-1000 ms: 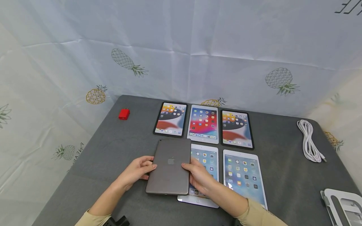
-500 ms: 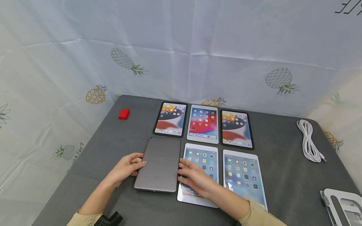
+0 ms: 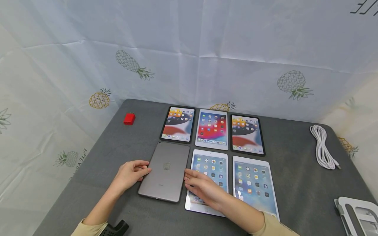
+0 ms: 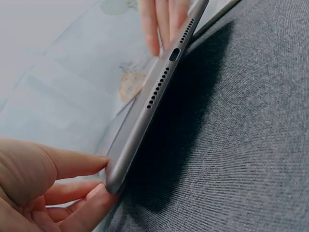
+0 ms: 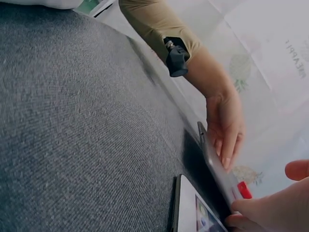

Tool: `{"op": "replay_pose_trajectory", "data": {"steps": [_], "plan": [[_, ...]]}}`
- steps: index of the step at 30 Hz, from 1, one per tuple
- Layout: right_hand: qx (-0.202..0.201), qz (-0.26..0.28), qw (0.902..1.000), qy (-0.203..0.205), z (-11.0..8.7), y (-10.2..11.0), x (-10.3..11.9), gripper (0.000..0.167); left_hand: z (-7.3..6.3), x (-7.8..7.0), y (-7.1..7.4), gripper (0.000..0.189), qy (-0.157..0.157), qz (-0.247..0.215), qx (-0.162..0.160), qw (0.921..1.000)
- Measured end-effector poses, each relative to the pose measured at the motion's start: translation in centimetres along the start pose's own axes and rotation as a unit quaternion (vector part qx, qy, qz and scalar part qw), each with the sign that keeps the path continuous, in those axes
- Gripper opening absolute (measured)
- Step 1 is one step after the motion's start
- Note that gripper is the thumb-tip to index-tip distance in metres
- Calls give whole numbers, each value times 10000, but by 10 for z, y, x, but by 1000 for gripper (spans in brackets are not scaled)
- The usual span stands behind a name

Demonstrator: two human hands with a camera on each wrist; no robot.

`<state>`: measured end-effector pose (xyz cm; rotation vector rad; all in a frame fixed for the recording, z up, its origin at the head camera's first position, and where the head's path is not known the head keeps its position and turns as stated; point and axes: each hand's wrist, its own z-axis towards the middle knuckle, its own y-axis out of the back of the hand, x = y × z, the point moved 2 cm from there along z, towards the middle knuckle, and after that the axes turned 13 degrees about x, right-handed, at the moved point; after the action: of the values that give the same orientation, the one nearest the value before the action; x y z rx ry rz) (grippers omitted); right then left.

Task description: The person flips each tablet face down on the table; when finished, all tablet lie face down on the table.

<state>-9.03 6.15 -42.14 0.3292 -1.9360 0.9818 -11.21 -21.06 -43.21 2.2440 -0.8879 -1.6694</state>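
Note:
A grey tablet (image 3: 165, 172), back side up with a logo on it, is held just above the table, as a shadow under its edge shows in the left wrist view. My left hand (image 3: 130, 175) pinches its left side, thumb on the back and fingers beneath. Fairly straight fingers of my right hand (image 3: 203, 188) touch the right edge; the thumb stands apart in the right wrist view. Under the right hand lies a white tablet (image 3: 214, 157) with its screen lit, partly covered by that hand. Behind the grey tablet is a black-framed tablet (image 3: 178, 124).
Face up nearby lie a white tablet (image 3: 212, 129) at the back, a black-framed tablet (image 3: 247, 134) and another white tablet (image 3: 255, 183). A red charger plug (image 3: 129, 119) is at the far left. Rightward are a coiled white cable (image 3: 322, 147) and a white stand (image 3: 358, 213).
The grey tablet has moved left and lower, off the white tablet it overlapped. My right hand has changed from pinching it with the thumb on top to touching its edge with the fingers.

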Motion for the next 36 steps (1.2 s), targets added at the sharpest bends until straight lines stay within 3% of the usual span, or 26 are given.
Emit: {"op": "replay_pose_trajectory", "data": {"steps": [5, 23, 36], "plan": [[34, -23, 10000, -16, -2, -1, 0, 72, -1, -1, -1, 35, 10, 198, -75, 9998], [45, -443, 9990, -31, -4, -2, -8, 75, -1, 1, -5, 31, 33, 146, -293, 9995], [97, -210, 9997, -41, -5, 0, -8, 71, -3, -5, -5, 28, -246, 1011, -442, 9936]]}}
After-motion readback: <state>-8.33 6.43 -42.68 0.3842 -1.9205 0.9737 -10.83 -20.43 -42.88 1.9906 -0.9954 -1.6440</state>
